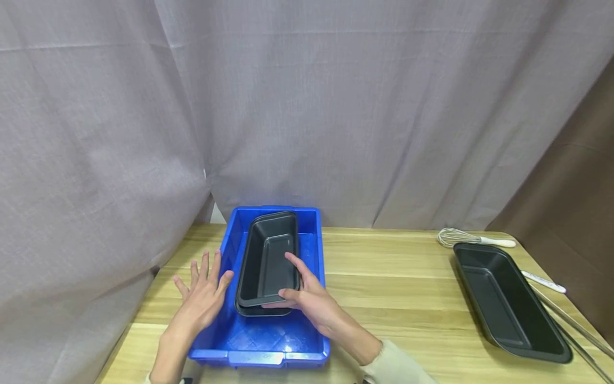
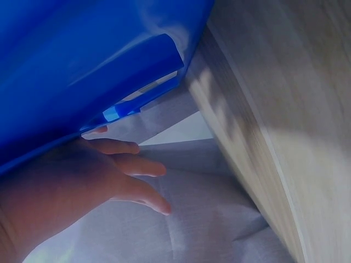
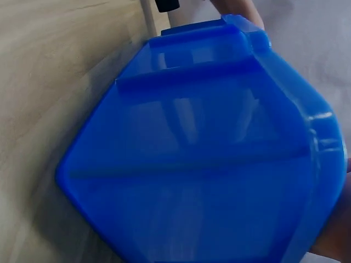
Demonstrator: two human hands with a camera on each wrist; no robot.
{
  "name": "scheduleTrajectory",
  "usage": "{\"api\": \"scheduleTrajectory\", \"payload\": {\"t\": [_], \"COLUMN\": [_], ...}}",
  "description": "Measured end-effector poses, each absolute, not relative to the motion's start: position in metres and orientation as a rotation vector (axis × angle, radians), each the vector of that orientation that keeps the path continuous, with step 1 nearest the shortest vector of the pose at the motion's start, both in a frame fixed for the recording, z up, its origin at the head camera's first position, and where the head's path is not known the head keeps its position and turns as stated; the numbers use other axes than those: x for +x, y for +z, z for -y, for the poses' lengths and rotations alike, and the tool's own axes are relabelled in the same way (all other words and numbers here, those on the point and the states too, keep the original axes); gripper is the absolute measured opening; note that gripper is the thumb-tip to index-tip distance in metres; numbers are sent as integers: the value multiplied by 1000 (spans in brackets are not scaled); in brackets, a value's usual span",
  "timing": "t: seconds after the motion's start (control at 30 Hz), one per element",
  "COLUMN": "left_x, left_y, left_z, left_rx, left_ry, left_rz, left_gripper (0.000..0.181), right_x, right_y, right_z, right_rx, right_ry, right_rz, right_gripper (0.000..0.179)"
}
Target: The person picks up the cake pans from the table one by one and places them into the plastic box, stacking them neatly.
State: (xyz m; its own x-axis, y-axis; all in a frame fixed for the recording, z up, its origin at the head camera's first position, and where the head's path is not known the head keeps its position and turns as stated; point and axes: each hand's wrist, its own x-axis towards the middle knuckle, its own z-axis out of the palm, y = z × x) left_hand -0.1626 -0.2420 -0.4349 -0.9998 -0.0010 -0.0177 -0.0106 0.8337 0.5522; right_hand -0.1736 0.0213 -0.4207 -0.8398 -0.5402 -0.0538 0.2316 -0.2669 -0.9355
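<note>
Two black loaf pans are stacked inside a blue plastic bin on the table. The upper loaf pan sits nested and slightly askew over the lower loaf pan, of which mainly the near rim shows. My right hand grips the upper pan at its near right corner, thumb over the rim and some fingers beneath. Outside the bin's left wall, my left hand spreads its fingers and holds nothing. In the right wrist view the bin's outer wall hides most of that hand.
At the right of the wooden table lies another black loaf pan. A whisk lies behind it, and a white handle and thin metal rods lie to its right. A grey curtain hangs behind the table.
</note>
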Motion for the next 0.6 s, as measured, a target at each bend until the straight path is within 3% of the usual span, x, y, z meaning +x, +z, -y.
{"api": "scheduleTrajectory", "payload": {"t": [0.6], "left_x": [-163], "left_y": [-435], "left_z": [242], "left_rx": [-6], "left_ry": [898], "left_rz": [-2989], "left_gripper": [74], "right_x": [-174], "right_y": [-418], "right_z": [-9], "right_rx": [-413], "right_ry": [-1818], "right_rz": [-1927], "right_gripper": [84]}}
